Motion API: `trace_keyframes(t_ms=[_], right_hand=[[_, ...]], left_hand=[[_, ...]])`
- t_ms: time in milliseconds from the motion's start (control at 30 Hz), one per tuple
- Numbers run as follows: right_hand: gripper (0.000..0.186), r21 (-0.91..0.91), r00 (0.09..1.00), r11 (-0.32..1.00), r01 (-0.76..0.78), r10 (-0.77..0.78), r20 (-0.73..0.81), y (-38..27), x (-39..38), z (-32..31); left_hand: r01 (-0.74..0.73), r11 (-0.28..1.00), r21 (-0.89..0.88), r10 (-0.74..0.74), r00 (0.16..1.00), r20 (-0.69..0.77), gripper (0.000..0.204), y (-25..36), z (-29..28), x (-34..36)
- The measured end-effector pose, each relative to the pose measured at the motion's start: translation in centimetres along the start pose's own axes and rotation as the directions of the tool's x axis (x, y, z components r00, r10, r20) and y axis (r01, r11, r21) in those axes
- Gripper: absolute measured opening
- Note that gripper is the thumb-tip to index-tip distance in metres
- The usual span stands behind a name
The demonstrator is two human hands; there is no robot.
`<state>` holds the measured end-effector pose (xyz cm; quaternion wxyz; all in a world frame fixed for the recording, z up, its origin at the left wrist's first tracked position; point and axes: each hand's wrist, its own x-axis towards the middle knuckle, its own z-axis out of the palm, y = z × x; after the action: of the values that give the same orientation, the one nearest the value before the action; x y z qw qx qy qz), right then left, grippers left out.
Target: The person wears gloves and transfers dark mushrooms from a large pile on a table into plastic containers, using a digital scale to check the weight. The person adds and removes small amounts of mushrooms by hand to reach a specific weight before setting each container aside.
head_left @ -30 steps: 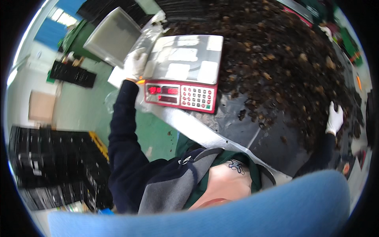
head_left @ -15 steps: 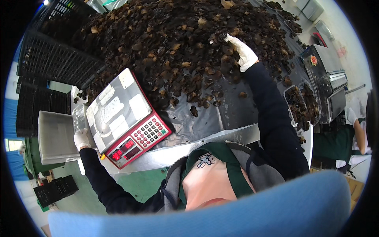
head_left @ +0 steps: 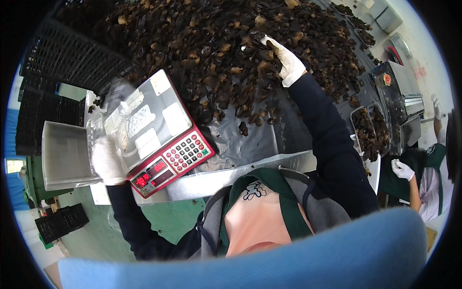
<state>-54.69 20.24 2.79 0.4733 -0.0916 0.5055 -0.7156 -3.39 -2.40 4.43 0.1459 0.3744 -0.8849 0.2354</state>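
My left hand (head_left: 109, 161), in a white glove and smeared by motion, is at the left edge of a red electronic scale (head_left: 166, 115). It appears closed on a clear plastic tray (head_left: 119, 94), also blurred, which slants over the scale's metal plate. My right hand (head_left: 287, 62), gloved too, reaches into a wide heap of dark brown wood ear mushrooms (head_left: 207, 62). Its fingers are closed round a small bunch of wood ear mushrooms (head_left: 258, 36), partly hidden by the glove.
Clear containers (head_left: 65, 154) stand nested left of the scale. Black crates (head_left: 72, 60) rise at the far left. On the right lie filled trays (head_left: 369, 130) and a metal machine (head_left: 397, 96). A gloved co-worker (head_left: 414, 176) is at the right rim.
My left hand has moved right, toward the scale, and the clear tray has swung over its plate. My right hand has shifted slightly left and away. The co-worker's hands have moved.
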Motion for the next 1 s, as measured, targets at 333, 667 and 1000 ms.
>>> trace_keyframes(t_ms=[333, 667, 1000], right_hand=[[0.029, -0.327, 0.915, 0.939, 0.104, 0.038, 0.401, 0.6, 2.3, 12.0], [0.037, -0.472, 0.572, 0.746, 0.47, 0.15, 0.806, 6.9, -0.9, 27.9], [0.076, -0.423, 0.38, 0.14, 0.895, 0.257, 0.889, 9.1, 1.1, 28.6]], left_hand=[[-0.07, 0.951, -0.301, 0.038, 0.993, -0.112, 0.053, 7.0, -3.5, -1.6], [0.306, 0.467, -0.83, -0.154, 0.952, 0.264, 0.123, 5.0, -0.5, -0.1], [0.292, 0.491, -0.821, -0.145, 0.956, 0.253, 0.118, 5.8, -1.0, 0.1]])
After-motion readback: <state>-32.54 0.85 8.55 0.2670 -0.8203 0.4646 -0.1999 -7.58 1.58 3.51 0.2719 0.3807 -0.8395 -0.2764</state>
